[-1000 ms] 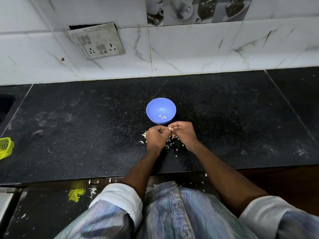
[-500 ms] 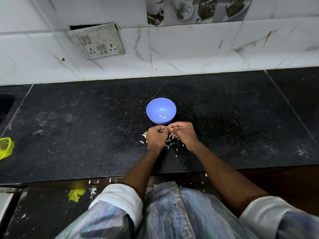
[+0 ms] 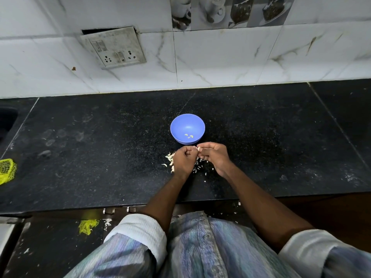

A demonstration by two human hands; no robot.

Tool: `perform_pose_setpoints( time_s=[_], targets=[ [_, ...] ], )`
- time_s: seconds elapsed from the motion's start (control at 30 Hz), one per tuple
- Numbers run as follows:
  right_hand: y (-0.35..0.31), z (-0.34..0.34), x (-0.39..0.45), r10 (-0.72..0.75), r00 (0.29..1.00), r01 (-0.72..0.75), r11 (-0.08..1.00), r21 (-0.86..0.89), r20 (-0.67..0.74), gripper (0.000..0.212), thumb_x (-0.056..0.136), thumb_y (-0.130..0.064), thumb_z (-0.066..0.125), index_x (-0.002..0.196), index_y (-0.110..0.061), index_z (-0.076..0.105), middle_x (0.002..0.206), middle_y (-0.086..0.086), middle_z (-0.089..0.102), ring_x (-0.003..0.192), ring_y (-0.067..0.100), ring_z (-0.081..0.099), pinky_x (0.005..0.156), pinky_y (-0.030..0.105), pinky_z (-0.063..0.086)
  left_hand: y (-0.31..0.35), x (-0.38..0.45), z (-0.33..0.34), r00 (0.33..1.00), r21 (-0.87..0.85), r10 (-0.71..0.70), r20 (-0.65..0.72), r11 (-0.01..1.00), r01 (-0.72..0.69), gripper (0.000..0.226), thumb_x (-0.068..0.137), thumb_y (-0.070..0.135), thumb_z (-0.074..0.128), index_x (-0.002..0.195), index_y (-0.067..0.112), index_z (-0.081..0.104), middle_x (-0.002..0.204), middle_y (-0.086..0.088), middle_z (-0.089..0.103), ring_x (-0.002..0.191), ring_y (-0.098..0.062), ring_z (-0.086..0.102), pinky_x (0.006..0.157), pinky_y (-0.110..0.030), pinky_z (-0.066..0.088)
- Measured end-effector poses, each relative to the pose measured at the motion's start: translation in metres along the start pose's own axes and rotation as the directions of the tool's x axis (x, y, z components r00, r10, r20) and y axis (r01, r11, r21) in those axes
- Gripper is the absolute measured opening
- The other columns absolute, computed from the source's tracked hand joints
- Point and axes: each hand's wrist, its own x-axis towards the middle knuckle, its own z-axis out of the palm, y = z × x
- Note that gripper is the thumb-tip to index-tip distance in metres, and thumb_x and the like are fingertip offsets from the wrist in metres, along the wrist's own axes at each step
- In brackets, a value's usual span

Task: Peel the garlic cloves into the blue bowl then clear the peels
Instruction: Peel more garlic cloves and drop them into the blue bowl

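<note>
Both hands work a garlic clove (image 3: 198,148) just before the blue bowl (image 3: 187,128).
Left hand (image 3: 183,160) and right hand (image 3: 213,156) pinch it, fingers curled, above scattered peels (image 3: 169,157).

- Our left hand (image 3: 183,160) and right hand (image 3: 213,156) meet just in front of the blue bowl (image 3: 187,128) on the black counter (image 3: 100,149).
- Our right fingers pinch a small garlic clove (image 3: 199,148); our left fingers curl right beside it.
- A few peeled bits lie in the bowl.
- White peels (image 3: 169,158) lie under and beside our hands.
- A yellow net (image 3: 7,173) sits far left.
</note>
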Motion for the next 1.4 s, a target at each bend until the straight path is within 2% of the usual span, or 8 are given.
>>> perform_pose_setpoints(
  time_s=[0.07,0.17,0.3,0.6,0.87,1.03,1.2,1.4],
  targets=[
    [0.000,-0.001,0.000,0.038,0.999,-0.038,0.995,0.087,0.000,0.017,0.090,0.006,0.070,0.106,0.001,0.073,0.091,0.018,0.077,0.076,0.018,0.071,0.079,0.028,0.059,0.000,-0.001,0.001,0.999,-0.062,-0.032,0.007,0.998,0.033,0.016,0.094,0.027,0.067,0.091,0.016,0.078,0.070,0.008,0.073,0.062,-0.004,0.062,0.067,-0.030,0.052],
    [-0.001,-0.002,-0.001,0.065,0.998,-0.062,0.984,0.165,-0.008,0.018,0.090,0.007,0.069,0.107,0.002,0.072,0.091,0.020,0.077,0.074,0.017,0.072,0.072,0.023,0.060,-0.001,0.000,0.001,1.000,-0.085,-0.019,-0.007,0.996,0.018,0.021,0.091,0.034,0.064,0.087,0.018,0.077,0.072,0.005,0.073,0.066,-0.009,0.063,0.070,-0.037,0.055],
    [0.001,-0.002,0.001,0.090,0.995,-0.081,0.982,0.168,-0.045,0.014,0.090,0.004,0.070,0.104,0.000,0.074,0.085,0.013,0.077,0.070,0.014,0.069,0.071,0.023,0.059,0.003,-0.001,-0.001,0.999,-0.025,0.053,0.002,0.998,-0.053,0.007,0.090,0.021,0.080,0.092,0.014,0.079,0.078,0.002,0.077,0.072,-0.010,0.071,0.072,-0.028,0.059],
    [-0.002,0.000,0.001,0.080,0.995,-0.076,0.994,0.082,-0.052,0.009,0.091,0.001,0.070,0.099,0.003,0.075,0.083,0.015,0.076,0.069,0.014,0.070,0.069,0.022,0.060,0.009,-0.007,-0.005,0.978,0.082,0.194,-0.081,0.979,-0.188,0.006,0.088,0.011,0.077,0.089,0.013,0.082,0.077,0.008,0.078,0.069,-0.006,0.073,0.067,-0.017,0.056],
    [-0.003,0.004,0.001,0.117,0.991,-0.111,0.990,0.082,-0.071,0.011,0.087,0.005,0.070,0.098,0.007,0.073,0.077,0.015,0.074,0.069,0.017,0.070,0.067,0.023,0.059,0.006,-0.004,-0.005,0.975,0.083,0.196,-0.106,0.979,-0.188,0.009,0.087,0.009,0.078,0.092,0.013,0.085,0.081,0.006,0.080,0.069,-0.001,0.074,0.068,-0.018,0.058],
    [-0.002,0.002,-0.001,0.120,0.993,-0.117,0.989,0.086,-0.024,0.006,0.092,0.000,0.071,0.097,0.003,0.074,0.078,0.011,0.073,0.068,0.012,0.068,0.067,0.020,0.058,0.007,-0.003,-0.005,0.979,0.044,0.174,-0.107,0.984,-0.170,0.008,0.086,0.009,0.080,0.092,0.012,0.085,0.081,0.006,0.080,0.072,-0.003,0.075,0.071,-0.021,0.060],
    [-0.001,0.003,0.000,0.147,0.989,-0.145,0.983,0.113,-0.013,0.003,0.094,-0.001,0.070,0.093,0.000,0.073,0.074,0.009,0.072,0.068,0.013,0.065,0.063,0.018,0.056,0.008,-0.004,-0.005,0.972,0.039,0.205,-0.110,0.979,-0.202,0.009,0.086,0.008,0.081,0.094,0.010,0.085,0.084,0.003,0.081,0.074,0.000,0.075,0.071,-0.015,0.057],
    [0.000,0.002,0.000,0.185,0.983,-0.184,0.968,0.170,0.008,0.008,0.098,-0.002,0.065,0.094,-0.001,0.072,0.075,0.008,0.070,0.067,0.011,0.062,0.063,0.016,0.054,0.005,-0.002,-0.004,0.960,0.091,0.266,-0.083,0.962,-0.258,0.012,0.087,0.009,0.079,0.097,0.012,0.085,0.089,0.005,0.081,0.080,-0.005,0.076,0.077,-0.027,0.062]
  ],
)
